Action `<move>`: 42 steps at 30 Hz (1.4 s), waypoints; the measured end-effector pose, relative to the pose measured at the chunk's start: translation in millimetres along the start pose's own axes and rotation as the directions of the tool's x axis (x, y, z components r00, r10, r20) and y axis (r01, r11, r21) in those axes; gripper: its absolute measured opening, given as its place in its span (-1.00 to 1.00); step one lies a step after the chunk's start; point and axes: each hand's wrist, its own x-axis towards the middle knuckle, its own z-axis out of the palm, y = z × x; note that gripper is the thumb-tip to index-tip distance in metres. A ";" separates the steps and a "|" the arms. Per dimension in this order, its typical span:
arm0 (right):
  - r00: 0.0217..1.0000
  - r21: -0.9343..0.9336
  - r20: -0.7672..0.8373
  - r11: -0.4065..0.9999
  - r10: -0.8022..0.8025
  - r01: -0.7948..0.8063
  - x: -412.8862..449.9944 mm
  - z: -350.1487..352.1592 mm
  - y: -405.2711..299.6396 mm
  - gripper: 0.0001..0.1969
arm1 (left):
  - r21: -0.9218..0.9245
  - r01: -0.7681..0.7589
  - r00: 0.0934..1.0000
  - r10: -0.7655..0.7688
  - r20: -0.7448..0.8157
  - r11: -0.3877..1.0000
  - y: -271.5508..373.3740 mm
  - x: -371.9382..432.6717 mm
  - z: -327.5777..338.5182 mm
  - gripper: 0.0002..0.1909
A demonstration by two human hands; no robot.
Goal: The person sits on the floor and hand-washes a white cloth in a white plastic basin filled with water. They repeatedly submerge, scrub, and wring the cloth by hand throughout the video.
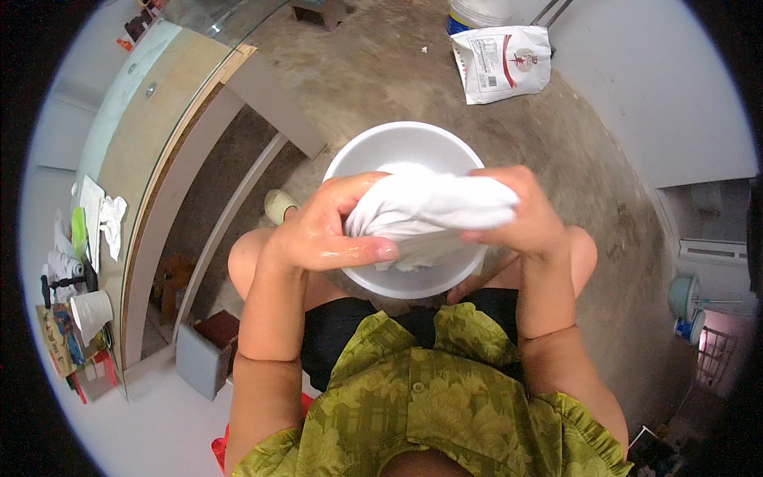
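Stretched between my two hands is a wet-looking white cloth [429,200], bunched and slightly twisted. My left hand [334,226] grips its left end, with the thumb along the near side and the skin shiny with water. The other end is in my right hand [524,208], which is a little blurred. Below them a white plastic basin [405,134] stands between my knees. Some white fabric shows low inside the basin, under the held cloth; whether it is the same piece I cannot tell.
To the left runs a glass-topped counter [173,95] with a paper cup [92,310] and crumpled tissue [112,223]. A grey stool [202,361] stands below. Ahead, a printed white bag [503,65] and a bucket [477,13] rest on the concrete floor [369,77] by the wall.
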 end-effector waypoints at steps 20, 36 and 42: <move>0.738 0.625 -0.616 0.742 0.275 0.245 31.0 -13.5 102.4 -0.59 | -0.864 -0.237 0.935 -0.137 -0.326 0.443 -131.5 -22.2 1.7 -0.36; 0.772 -0.536 -0.634 0.690 0.052 -0.487 88.5 113.6 156.2 -0.77 | -0.983 0.075 0.615 -0.784 -0.087 0.167 -161.5 35.7 54.3 -0.58; 0.626 -0.352 -0.752 0.929 -0.206 -0.117 66.3 121.3 160.8 -0.84 | -0.975 0.039 0.731 -0.672 -0.120 0.217 -170.4 37.2 50.4 -0.47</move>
